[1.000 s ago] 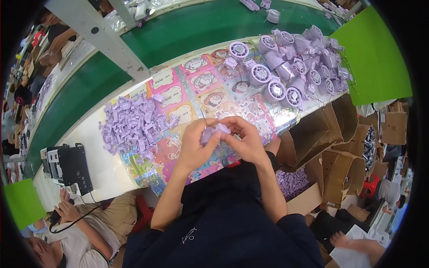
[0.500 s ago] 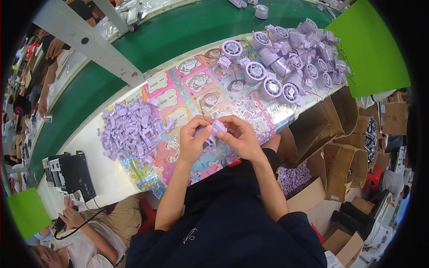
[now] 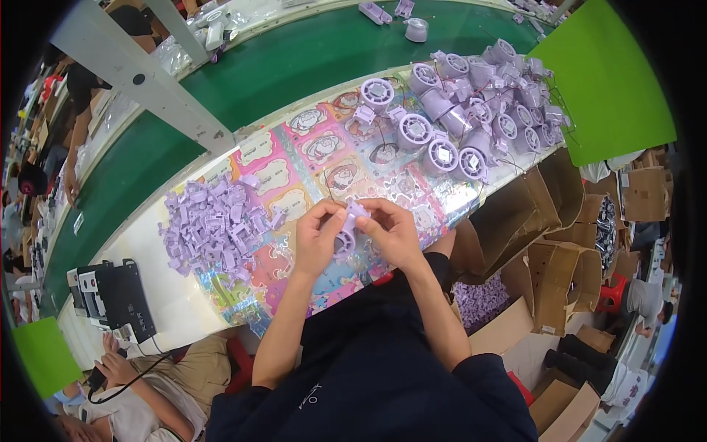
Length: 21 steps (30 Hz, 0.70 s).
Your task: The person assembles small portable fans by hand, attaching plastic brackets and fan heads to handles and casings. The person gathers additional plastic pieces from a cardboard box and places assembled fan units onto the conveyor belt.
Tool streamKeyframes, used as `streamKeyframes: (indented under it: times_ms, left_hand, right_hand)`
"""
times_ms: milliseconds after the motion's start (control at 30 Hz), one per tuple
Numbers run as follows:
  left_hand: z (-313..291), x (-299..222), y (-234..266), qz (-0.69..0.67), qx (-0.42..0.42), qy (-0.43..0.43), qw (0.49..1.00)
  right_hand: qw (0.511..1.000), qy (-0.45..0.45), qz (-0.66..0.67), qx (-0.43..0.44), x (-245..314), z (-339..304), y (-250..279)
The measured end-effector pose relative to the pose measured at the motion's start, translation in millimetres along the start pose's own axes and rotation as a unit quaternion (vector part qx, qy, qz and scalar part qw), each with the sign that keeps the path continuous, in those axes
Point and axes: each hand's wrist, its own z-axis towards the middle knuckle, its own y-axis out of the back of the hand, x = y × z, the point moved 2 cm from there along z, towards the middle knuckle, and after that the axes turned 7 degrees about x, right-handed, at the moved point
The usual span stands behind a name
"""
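In front of me, over the sticker-covered tabletop, both hands grip one lilac plastic part, a round fan housing (image 3: pixel 345 243) with a small lilac bracket (image 3: pixel 356 211) at its upper end. My left hand (image 3: pixel 318 239) closes on its left side, thumb pressed against the bracket. From the right, my right hand (image 3: pixel 392 234) pinches the same bracket between thumb and fingers. A thin wire rises beside my left fingers. Where bracket and housing meet is partly hidden by my fingertips. Left of my hands lies a heap of loose lilac brackets (image 3: pixel 210 225).
Many lilac fan housings with wires (image 3: pixel 479 110) crowd the table's right end. A green conveyor belt (image 3: pixel 294 81) runs behind, carrying a lilac cup-shaped part (image 3: pixel 416 30). Black devices (image 3: pixel 125 298) stand at the left, near a seated co-worker (image 3: pixel 147 390). Cardboard boxes (image 3: pixel 563 276) stand at the right.
The bracket and housing have tilted slightly between my fingers; both hands keep their grip. On the belt, parts have shifted leftward. The whole view has moved a little.
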Motion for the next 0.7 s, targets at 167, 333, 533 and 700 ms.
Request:
streamKeyframes:
  times_ms: [167,333,533,700]
  left_hand:
    - [21,-8,-23,0.185,-0.083,-0.103,0.974]
    - [108,-65,-10,0.332,-0.124,-0.162,0.921]
    - [285,-108,-4,0.498,-0.037,-0.207,0.841]
    - [409,-81,15,0.733,0.07,-0.237,0.633]
  right_hand:
    - [0.994,-0.015,0.043,-0.099,4,18,12]
    - [0.97,0.029,-0.051,-0.238,-2,17,43]
    - [0.934,0.068,-0.193,-0.295,-7,21,35]
    - [0.924,0.066,-0.228,-0.299,-2,19,31]
